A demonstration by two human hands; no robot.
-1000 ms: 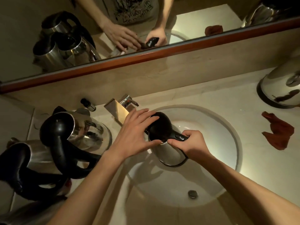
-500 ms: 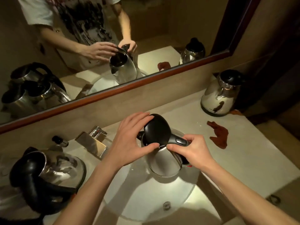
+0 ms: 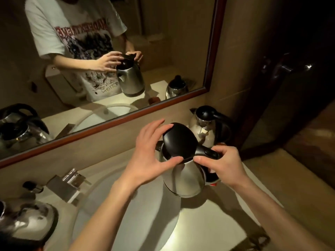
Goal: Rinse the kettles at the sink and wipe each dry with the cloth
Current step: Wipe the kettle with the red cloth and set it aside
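Overhead, right hand [image 3: 224, 163] clamped on steel kettle [image 3: 183, 178] handle, left hand [image 3: 150, 156] fingers curled gripping its black lid [image 3: 178, 140], sink [image 3: 126, 214] beneath both hands

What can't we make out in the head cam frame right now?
- Cloth: not visible in the head view; the held kettle and right hand cover the counter there.
- Kettle inside: the raised black lid and left hand hide whether water is in it.
- Kettle at bottom left: cut off by the frame edge and blurred.
- Sink drain: hidden behind the forearms.
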